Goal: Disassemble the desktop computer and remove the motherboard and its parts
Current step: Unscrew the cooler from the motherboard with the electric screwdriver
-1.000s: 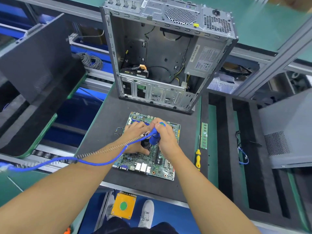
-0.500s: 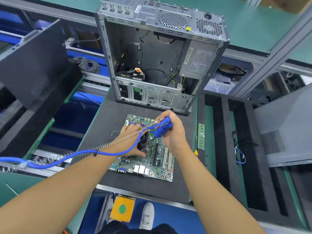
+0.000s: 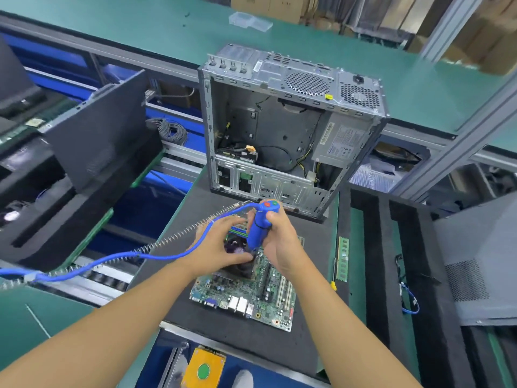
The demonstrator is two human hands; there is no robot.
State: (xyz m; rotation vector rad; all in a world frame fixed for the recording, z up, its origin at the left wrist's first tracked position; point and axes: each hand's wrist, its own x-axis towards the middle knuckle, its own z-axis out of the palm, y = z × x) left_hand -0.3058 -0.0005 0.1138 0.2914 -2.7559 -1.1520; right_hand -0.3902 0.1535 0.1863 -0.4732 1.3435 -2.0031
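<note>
Writing: the grey label on the power supply (image 3: pixel 341 141) carries print too small to read.
Motherboard (image 3: pixel 246 292): lies flat on the black mat (image 3: pixel 251 340) on the counter, just in front of the computer case (image 3: pixel 293 77), its ports towards the person.
Right hand (image 3: pixel 279 242): fingers wrapped round the blue electric screwdriver (image 3: pixel 258 228), which is upright over the board with red and green buttons on top.
Left hand (image 3: pixel 215 247): fingers and thumb curled round the cooler fan (image 3: pixel 237 249) on the board.
In the way: both hands hide the middle of the board and the tool's tip; the blue cord (image 3: pixel 156 250) trails off left.
Computer case: stands open, with the power supply at its right and loose cables low inside.
Foam tray (image 3: pixel 372 247): right of the mat; a RAM stick (image 3: pixel 342 259) lies along the green strip between them, and a blue cable (image 3: pixel 409 299) lies in a farther slot.
</note>
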